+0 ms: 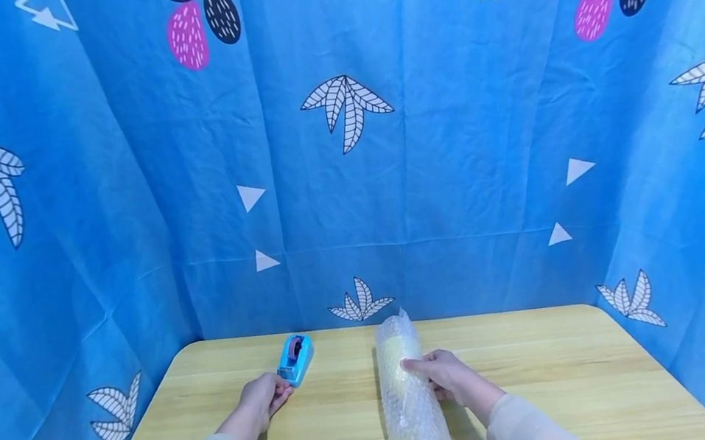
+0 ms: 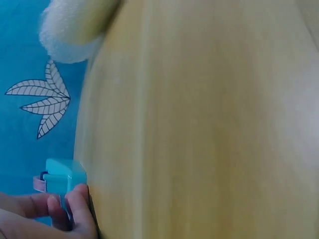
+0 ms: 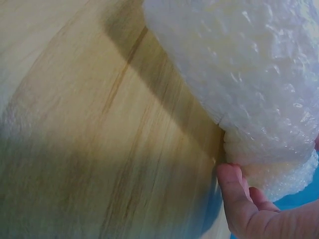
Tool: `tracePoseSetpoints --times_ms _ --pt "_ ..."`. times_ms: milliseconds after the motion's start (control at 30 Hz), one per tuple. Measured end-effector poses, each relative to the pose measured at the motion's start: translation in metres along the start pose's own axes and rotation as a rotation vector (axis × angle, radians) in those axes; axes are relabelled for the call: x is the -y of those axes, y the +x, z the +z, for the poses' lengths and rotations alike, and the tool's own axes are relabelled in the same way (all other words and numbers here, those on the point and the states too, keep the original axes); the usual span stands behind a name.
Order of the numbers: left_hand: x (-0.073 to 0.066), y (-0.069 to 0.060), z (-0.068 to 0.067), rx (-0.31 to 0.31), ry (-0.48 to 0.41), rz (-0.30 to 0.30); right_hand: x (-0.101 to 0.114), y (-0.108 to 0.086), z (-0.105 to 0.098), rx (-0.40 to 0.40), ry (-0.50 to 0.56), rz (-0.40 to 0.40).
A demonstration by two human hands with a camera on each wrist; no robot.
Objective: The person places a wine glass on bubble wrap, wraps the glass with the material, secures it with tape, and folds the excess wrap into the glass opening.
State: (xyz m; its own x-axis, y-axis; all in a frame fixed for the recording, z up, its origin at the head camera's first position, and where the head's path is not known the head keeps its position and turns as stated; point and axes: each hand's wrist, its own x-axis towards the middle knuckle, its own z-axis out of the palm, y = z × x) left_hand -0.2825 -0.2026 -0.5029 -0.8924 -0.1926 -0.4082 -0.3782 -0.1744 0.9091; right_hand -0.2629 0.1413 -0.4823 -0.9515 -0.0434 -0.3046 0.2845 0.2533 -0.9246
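A roll of clear bubble wrap [image 1: 412, 420] lies lengthwise on the table, with something pale yellow showing through its far half. My right hand [image 1: 447, 377] grips its right side, thumb over the top and fingers low down. Close up in the right wrist view, fingertips [image 3: 230, 175] touch the wrap [image 3: 249, 89] near one end. A blue tape dispenser [image 1: 297, 359] stands farther left, a dark-looking tape roll in it. At its near end my left hand [image 1: 262, 404] holds it with curled fingers; whether they also pinch tape is too small to tell.
The pale wooden table [image 1: 546, 373] has rounded far corners. Blue patterned curtain [image 1: 350, 198] hangs behind it and along both sides, close to the edges. In the left wrist view, the end of the wrap roll [image 2: 67, 37] shows at the upper left.
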Motion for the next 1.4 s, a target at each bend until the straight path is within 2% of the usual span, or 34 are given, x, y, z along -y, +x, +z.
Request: tracePoseSetpoints --times_ms 100,167,333,467,767,1000,1167,1400 --pt "0.002 -0.001 -0.003 -0.002 0.04 0.004 -0.001 -0.001 0.001 0.013 0.008 -0.007" --pt "0.004 -0.001 -0.004 0.018 0.082 0.024 -0.002 -0.001 0.002 0.022 0.011 -0.01" --pt "0.007 -0.004 -0.005 0.075 0.21 0.108 -0.003 -0.001 0.003 0.035 0.014 -0.017" --pt "0.01 -0.01 -0.004 0.087 0.283 0.169 -0.001 0.0 0.004 0.023 0.015 -0.012" --pt "0.018 -0.02 -0.001 0.092 0.443 0.387 0.002 0.002 0.002 -0.012 -0.003 -0.003" --pt "0.017 -0.025 0.005 0.033 0.589 0.551 0.001 0.002 0.002 -0.01 -0.007 0.003" --pt "0.016 -0.028 0.012 0.052 0.603 0.637 0.0 0.002 0.001 -0.009 -0.008 0.006" --pt "0.011 -0.031 0.029 0.08 0.607 0.67 0.001 0.001 0.001 -0.009 -0.004 0.0"
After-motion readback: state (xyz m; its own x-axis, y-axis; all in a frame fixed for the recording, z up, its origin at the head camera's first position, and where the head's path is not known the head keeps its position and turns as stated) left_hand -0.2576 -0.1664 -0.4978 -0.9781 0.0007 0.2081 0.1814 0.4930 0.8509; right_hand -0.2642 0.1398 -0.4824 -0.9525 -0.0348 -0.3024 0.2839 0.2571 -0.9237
